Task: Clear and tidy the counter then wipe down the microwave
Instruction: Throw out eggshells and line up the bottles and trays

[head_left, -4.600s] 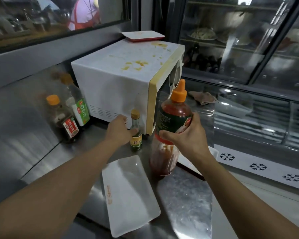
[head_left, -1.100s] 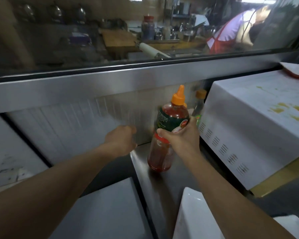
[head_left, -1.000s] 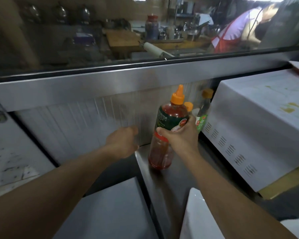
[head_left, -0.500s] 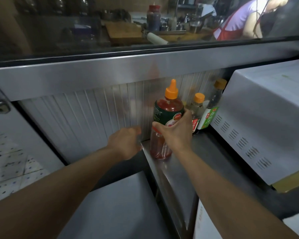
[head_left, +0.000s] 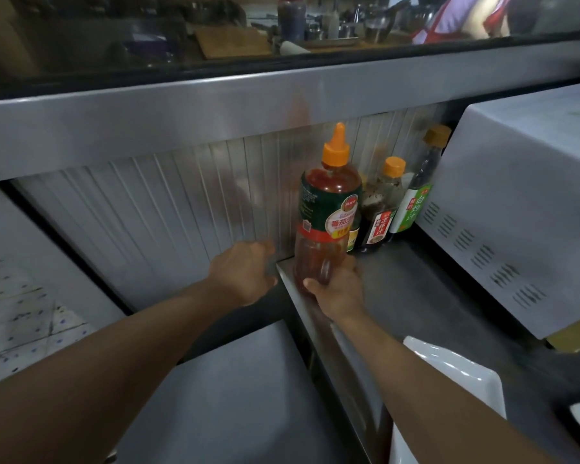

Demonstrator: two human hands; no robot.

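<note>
The step in hand looks like the tidying part of the job: the big ketchup bottle (head_left: 327, 216) with the orange nozzle cap stands upright at the back left corner of the steel counter (head_left: 412, 296), close against the ribbed metal backsplash (head_left: 181, 209), and the right hand (head_left: 337, 289) is wrapped round its lower body from the 6 o'clock side, fingers curled on the clear part below the label, so the hold is closed and firm on the bottle. Whether the base is fully down on the steel cannot be told, since the hand covers it. The left hand (head_left: 243, 271) hangs just off the counter's edge at the bottle's 9 o'clock, fingers loosely curled with nothing in them, not touching the bottle. At the bottle's 3 o'clock stand a dark sauce bottle (head_left: 380, 212) with an orange cap and, beyond it, a taller green-labelled bottle (head_left: 416, 195), the row running toward the side of the white microwave (head_left: 516, 209). A white tray (head_left: 456, 383) lies on the counter at 5 o'clock. In my judgement the next move calls for seating the ketchup bottle flush beside its neighbours without knocking them, letting go, then dealing with the tray; the wiping of the microwave is not yet begun
</note>
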